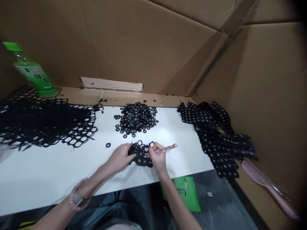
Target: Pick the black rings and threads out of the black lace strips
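My left hand [118,157] pinches the edge of a small piece of black lace [141,157] on the white tabletop [59,169]. My right hand [158,156] rests on the same piece and grips a slim pink translucent pen-shaped tool [166,148], whose tip reaches into the lace. The tool's exact kind is hard to tell. Above the hands lies a heap of small black rings [136,118], and one loose ring [108,145] sits alone to the left. A metal-and-pink bracelet [78,198] circles my left wrist.
A large black openwork mesh [43,123] spreads across the left of the table, and black dotted fabric [216,137] is piled at the right. A green-capped bottle [31,70], a pink hairbrush [266,185] and cardboard walls [148,44] surround the table. A green bag [185,193] stands below.
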The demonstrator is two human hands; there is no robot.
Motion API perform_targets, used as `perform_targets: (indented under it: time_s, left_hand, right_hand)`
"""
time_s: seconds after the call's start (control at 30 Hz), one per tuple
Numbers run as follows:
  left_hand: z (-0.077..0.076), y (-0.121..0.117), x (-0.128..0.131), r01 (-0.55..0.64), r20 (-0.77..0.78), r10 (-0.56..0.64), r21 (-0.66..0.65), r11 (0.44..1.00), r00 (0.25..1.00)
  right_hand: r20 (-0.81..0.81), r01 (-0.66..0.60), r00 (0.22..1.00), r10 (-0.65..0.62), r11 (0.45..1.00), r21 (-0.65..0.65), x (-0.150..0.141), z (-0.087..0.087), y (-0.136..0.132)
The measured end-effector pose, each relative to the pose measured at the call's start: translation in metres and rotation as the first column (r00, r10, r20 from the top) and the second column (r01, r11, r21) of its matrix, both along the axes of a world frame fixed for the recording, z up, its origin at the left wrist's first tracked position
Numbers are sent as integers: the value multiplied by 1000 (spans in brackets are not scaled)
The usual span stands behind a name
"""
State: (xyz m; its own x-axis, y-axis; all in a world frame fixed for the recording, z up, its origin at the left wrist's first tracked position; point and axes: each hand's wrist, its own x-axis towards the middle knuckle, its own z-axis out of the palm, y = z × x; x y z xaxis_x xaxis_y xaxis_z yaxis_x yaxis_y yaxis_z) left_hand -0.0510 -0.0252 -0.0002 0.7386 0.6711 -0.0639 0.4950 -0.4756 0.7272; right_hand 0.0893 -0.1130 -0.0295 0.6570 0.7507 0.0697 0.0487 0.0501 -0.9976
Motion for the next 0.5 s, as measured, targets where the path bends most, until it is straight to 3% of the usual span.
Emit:
perform_targets:
  time_s: [0.07,0.13,0.23,0.5]
  left_hand:
    - [2,-1,2,22,-29,-23,-39,999,999]
    - [2,-2,5,4,-66,-3,4,1000,998]
    - [2,-2,10,-25,-99,33,81,996,995]
    - [9,0,10,12,-168,2,85,996,986]
  right_hand:
    - [70,17,997,-17,1000,0,-3,0,3]
    - [106,30,994,-29,1000,-7,-4,-1,5]
    - [97,17,995,-15,1000,-21,-4,-3,6]
    - [125,32,992,-31,999,-10,-6,-5,5]
